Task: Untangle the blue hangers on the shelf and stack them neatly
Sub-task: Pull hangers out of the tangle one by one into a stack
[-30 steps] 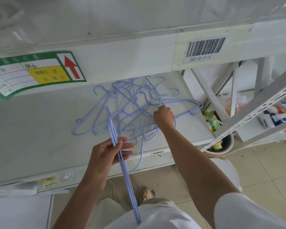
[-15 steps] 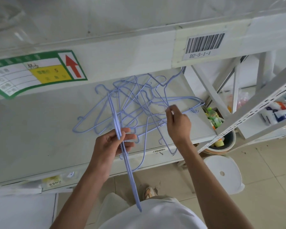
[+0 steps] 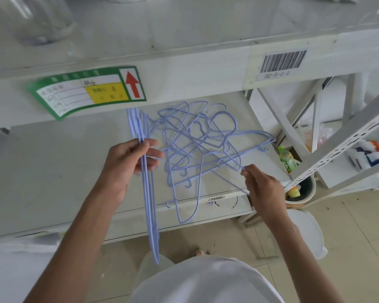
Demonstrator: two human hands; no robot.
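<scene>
A tangle of thin blue wire hangers (image 3: 197, 145) lies on the white shelf (image 3: 53, 171), right of centre, with some ends hanging over the front edge. My left hand (image 3: 129, 158) is shut on a bundle of aligned blue hangers (image 3: 149, 204), held edge-on so they run from under the upper shelf down past the front edge. My right hand (image 3: 263, 189) pinches the wire of one hanger at the tangle's lower right corner, near the shelf's front edge.
The upper shelf beam (image 3: 184, 68) overhangs closely, bearing a green label (image 3: 88, 90) and a barcode sticker (image 3: 282, 62). To the right stand slanted white rack struts (image 3: 341, 145), a green drink bottle (image 3: 288, 159), a bin (image 3: 302, 189) and a white stool (image 3: 309, 232).
My right hand has pulled back toward the front edge, drawing a hanger and the tangle with it. My left hand with its bundle has lifted a little.
</scene>
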